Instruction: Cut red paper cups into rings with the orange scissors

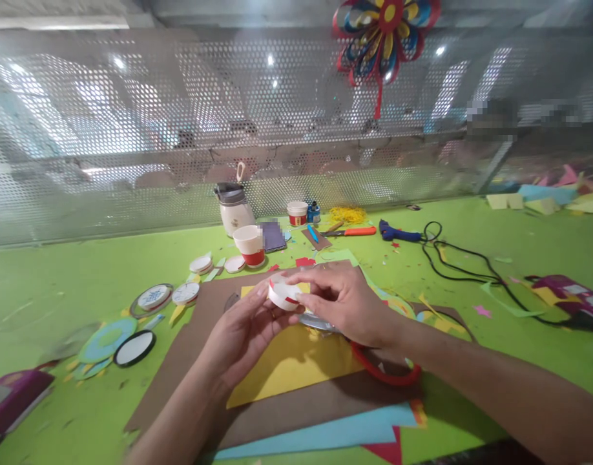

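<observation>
Both hands meet over a yellow paper sheet (pixel 287 365) that lies on brown card (pixel 287 413). My left hand (pixel 243 339) cups a small white tape roll with a red stripe (pixel 283 292) from below, fingers curled around it. My right hand (pixel 342 300) pinches the same roll from the right side with thumb and fingertips. Under my right wrist lies a red ring (pixel 388 374), and a silvery disc (pixel 318 321) shows just below the roll.
The green table (pixel 83 271) carries a white and red paper cup (pixel 250 247), a flask (pixel 233 210), orange-handled scissors (pixel 354 231), a blue glue gun (pixel 398 232) with black cable (pixel 471 271), tape rolls and paper discs (pixel 132 332) at left, and paper scraps. A perforated metal screen (pixel 180 129) backs the table.
</observation>
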A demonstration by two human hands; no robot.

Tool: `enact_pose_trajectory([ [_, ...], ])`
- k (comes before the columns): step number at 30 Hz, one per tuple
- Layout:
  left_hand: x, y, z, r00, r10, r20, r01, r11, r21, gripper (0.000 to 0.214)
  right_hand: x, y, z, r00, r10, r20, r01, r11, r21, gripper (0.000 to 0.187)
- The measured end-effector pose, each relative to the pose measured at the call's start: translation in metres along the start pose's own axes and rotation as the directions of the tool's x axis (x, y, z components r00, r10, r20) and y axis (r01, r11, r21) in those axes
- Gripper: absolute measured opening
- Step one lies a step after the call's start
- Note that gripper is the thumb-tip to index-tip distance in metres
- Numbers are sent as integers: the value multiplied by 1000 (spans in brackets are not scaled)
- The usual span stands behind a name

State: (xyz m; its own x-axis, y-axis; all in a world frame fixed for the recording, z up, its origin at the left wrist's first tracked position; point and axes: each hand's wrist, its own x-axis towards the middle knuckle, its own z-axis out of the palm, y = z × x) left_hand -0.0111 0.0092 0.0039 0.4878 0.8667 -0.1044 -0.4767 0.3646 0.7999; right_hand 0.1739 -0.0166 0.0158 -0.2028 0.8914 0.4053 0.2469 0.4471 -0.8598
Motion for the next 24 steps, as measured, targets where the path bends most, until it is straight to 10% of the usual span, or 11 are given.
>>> enact_pose_trajectory([
  [24, 3, -2, 0, 989, 90, -121, -86, 996, 34, 26, 1, 6, -2, 999, -42, -12, 36, 948, -315, 22],
])
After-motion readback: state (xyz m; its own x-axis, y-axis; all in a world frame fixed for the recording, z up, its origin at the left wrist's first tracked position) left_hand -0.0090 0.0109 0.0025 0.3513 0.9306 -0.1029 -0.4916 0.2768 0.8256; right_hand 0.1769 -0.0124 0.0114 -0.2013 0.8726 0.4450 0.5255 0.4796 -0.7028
